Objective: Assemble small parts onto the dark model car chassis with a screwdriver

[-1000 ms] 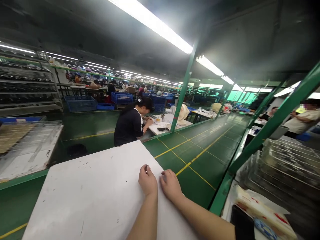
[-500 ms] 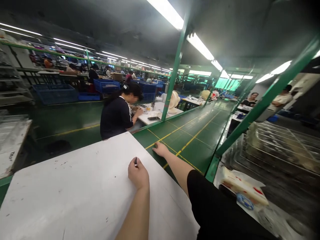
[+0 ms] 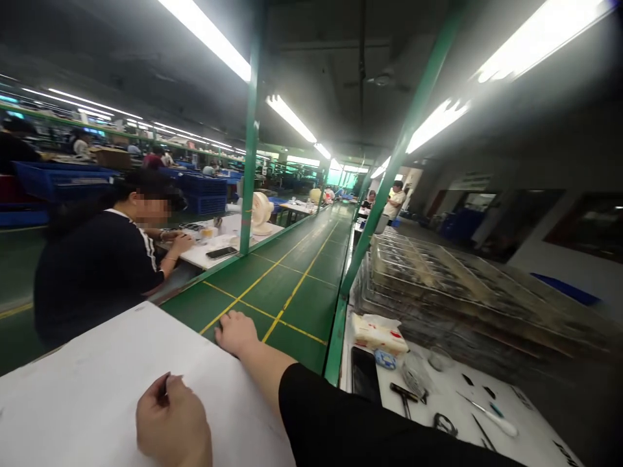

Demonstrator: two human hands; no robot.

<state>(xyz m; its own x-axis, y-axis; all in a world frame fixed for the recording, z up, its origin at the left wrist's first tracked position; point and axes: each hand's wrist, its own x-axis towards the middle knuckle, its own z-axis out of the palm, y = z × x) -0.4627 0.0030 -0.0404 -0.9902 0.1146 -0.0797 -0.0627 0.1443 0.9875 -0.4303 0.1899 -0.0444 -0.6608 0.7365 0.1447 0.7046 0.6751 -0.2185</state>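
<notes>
Our left hand (image 3: 171,421) rests at six o'clock on the white board (image 3: 87,383), fingers curled together and pinching a small dark object (image 3: 162,389) between thumb and forefinger; what the object is, we cannot tell. Our right hand (image 3: 237,332) lies palm down toward twelve o'clock of the left one, at the board's far right edge, where the white surface meets the green conveyor belt (image 3: 282,285). Its fingers are bent over that edge, close together rather than spread, the tips touching the belt.

The board fills the lower left, and its far edge runs from nine o'clock up toward the right hand. Beyond it the belt stretches away toward twelve o'clock, marked with yellow lines, and its surface is bare along its length. A green post (image 3: 250,149) stands on its left edge and a slanted green post (image 3: 389,175) on its right.

At ten o'clock a person in a dark top (image 3: 97,259) sits at a white table just beside the belt, hands near a phone (image 3: 221,252) and a small fan (image 3: 260,211).

At three o'clock, past the belt's green rim, a white bench holds a tissue pack (image 3: 377,333), a black phone (image 3: 365,383), small tools (image 3: 438,415) and stacked clear trays (image 3: 452,285), crowding that side.
</notes>
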